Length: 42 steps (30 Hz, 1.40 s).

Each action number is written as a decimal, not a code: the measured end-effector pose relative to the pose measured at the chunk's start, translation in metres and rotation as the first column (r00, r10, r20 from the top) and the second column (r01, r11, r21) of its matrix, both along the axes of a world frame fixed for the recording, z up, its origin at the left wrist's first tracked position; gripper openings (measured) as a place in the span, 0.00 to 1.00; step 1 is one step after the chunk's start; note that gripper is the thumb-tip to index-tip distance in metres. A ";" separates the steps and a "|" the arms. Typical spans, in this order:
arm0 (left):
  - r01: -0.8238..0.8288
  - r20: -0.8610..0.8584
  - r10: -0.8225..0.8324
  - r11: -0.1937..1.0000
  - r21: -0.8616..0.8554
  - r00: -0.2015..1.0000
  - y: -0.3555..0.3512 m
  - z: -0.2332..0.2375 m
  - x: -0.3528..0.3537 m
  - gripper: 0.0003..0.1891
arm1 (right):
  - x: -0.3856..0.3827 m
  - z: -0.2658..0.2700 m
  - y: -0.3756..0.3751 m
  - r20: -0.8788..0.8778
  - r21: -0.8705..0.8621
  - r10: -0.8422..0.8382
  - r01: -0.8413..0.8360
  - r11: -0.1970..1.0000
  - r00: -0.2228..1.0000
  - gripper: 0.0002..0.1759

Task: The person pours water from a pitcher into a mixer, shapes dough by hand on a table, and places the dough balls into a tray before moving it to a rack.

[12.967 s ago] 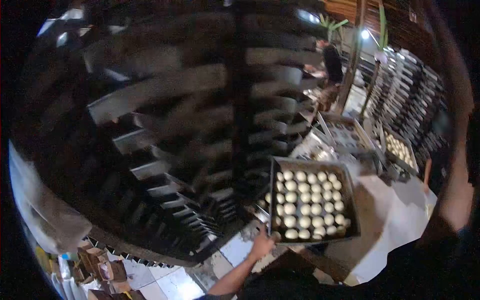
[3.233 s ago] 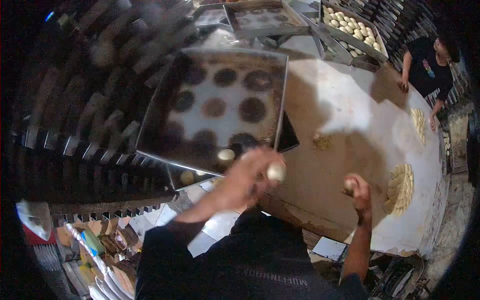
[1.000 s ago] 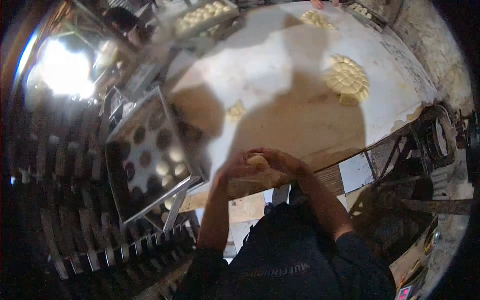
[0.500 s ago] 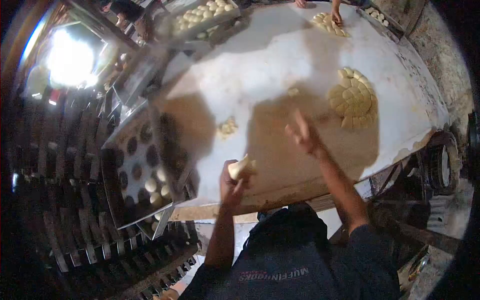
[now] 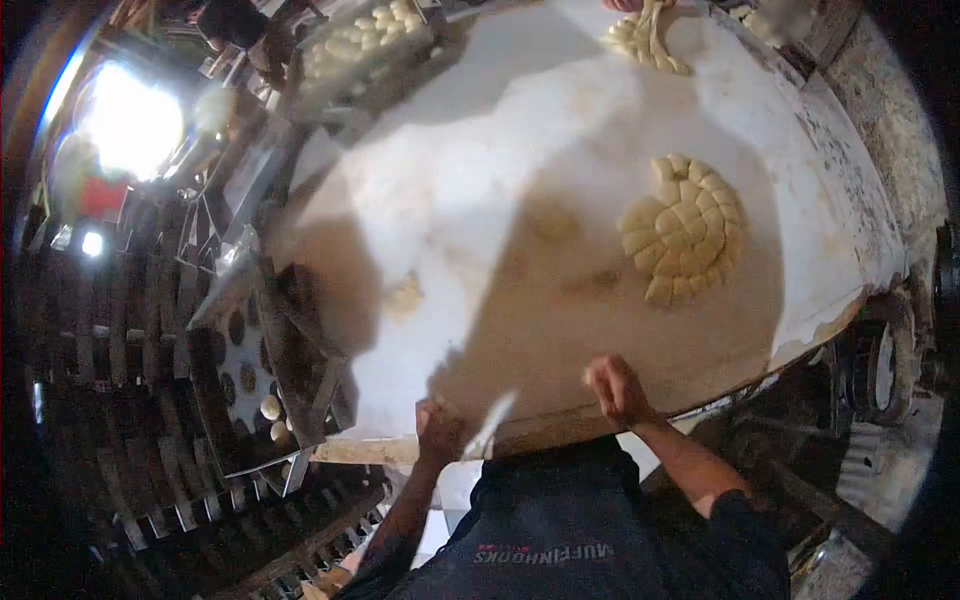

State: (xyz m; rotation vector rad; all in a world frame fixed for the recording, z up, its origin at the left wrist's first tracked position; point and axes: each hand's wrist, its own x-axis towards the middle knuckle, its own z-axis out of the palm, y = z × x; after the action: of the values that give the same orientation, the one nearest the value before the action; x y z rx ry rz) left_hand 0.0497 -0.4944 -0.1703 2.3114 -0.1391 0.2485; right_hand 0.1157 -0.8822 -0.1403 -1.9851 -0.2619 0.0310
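My left hand (image 5: pixel 441 430) is curled closed at the table's (image 5: pixel 425 235) front edge; whatever it may hold is hidden by blur. A whitish streak (image 5: pixel 492 424) lies just right of it, too smeared to identify. Over the tabletop near that edge, my right hand (image 5: pixel 617 390) is also curled, with any contents hidden. Farther back on the right lies a rounded cluster of dough pieces (image 5: pixel 690 226), touching neither hand. Small dough bits (image 5: pixel 405 297) sit left of centre, and a faint pale patch (image 5: pixel 553 220) shows in the shadow.
At the far edge a co-worker's hand (image 5: pixel 622 4) is beside stretched dough (image 5: pixel 655 38). A tray of dough balls (image 5: pixel 360 45) stands back left. Lower left are a round-marked tray (image 5: pixel 232 373), holding dough balls (image 5: pixel 270 407), and dark racks (image 5: pixel 130 400).
Both hands have come back toward my body. My right hand has gone from spread to curled. The dough that showed in my left hand is no longer visible. The far dough is now stretched upward.
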 end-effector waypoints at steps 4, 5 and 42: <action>-0.017 -0.049 0.076 0.693 0.721 0.996 0.020 0.028 0.068 0.28 | 0.039 0.018 -0.034 0.382 -0.613 0.443 -0.136 0.778 0.812 0.24; -0.103 0.013 0.116 0.815 0.571 0.993 0.015 0.027 0.088 0.27 | 0.060 0.014 -0.028 0.277 -0.623 0.441 -0.190 0.759 0.854 0.23; 0.194 0.110 -0.212 0.969 0.154 0.971 -0.002 0.035 0.077 0.10 | 0.070 0.005 0.092 0.442 -0.461 0.008 0.220 0.860 0.897 0.10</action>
State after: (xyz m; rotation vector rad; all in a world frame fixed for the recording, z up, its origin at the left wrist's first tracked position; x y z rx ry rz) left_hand 0.1263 -0.4968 -0.1351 2.4001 -0.4698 0.2876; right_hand 0.1855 -0.7898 -0.1357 -2.5172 -0.4625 -0.4670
